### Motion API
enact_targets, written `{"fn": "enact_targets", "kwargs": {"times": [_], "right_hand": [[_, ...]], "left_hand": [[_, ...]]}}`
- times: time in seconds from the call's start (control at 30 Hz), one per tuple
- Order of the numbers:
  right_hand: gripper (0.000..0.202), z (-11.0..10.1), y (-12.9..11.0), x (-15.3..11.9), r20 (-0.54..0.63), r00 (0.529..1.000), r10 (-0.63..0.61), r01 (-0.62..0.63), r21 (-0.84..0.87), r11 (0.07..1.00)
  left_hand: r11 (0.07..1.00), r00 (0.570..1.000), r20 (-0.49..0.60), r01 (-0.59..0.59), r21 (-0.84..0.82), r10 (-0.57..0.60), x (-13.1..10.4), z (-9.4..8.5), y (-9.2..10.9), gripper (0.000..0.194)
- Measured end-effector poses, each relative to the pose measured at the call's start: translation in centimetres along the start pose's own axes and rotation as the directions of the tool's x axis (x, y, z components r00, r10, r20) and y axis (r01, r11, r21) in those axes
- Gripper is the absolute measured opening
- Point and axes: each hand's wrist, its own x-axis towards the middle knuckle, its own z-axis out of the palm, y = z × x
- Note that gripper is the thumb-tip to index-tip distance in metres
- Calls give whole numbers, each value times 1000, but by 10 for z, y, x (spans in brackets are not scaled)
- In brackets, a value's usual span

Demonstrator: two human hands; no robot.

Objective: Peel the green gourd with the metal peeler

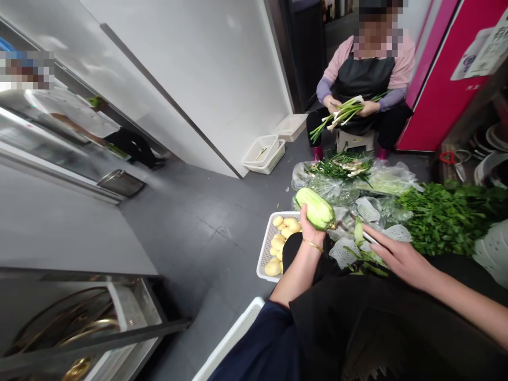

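Observation:
My left hand [312, 227] is wrapped round the lower part of a pale green, largely peeled squash [315, 208], which is held tilted over my lap. In my right hand [397, 257] is a peeler [372, 239] with a metal handle, a little to the right of the squash and apart from it. A strip of green peel [359, 231] shows by the peeler's head. Below lie green peelings [369, 263] and white foam netting [344, 253]. To the left of my left hand, peeled potatoes [278, 243] fill part of a white basket [261, 264].
Opposite sits a person [365, 74] holding spring onions [345, 114]. Bagged greens [337, 185] lie between us. Leafy greens [440, 211] and red-handled scissors [452, 159] are at the right. White baskets [264, 153] stand by the wall; another person [87, 119] is at the far left.

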Motion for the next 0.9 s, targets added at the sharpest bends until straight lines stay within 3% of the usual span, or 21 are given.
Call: {"fn": "enact_targets", "kwargs": {"times": [0.07,0.13,0.27,0.37,0.47,0.6,0.73,0.8,0.9], "right_hand": [[54,-1,-11,20,-53,999,-7,8,23,1000],[56,5,-11,22,-30,999,-33,34,30,999],[53,10,13,-16,149,989,-11,2,58,998],[55,-5,22,-27,114,993,16,-23,59,998],[56,-25,10,0,83,996,13,-14,19,1000],[55,-37,-21,62,21,1000,-12,14,-91,996],[55,-27,-48,99,11,999,-45,46,-112,993],[55,-12,-47,89,10,998,-66,67,-97,993],[54,15,-17,35,45,995,-92,95,-86,992]], "left_hand": [[1000,1000,29,-2,3,2,-2,2,-2,45],[1000,998,57,4,13,-5,-4,3,0,49],[1000,987,156,21,13,-23,2,3,14,68],[1000,979,201,30,-1,-29,8,-4,21,76],[990,975,174,127,60,-135,8,-17,18,70],[951,942,167,266,158,-292,-2,-30,6,67],[953,950,155,244,180,-272,-9,-26,-5,52],[966,963,136,211,152,-231,-8,-22,-5,48],[986,986,73,144,85,-150,1,-18,3,48]]}}
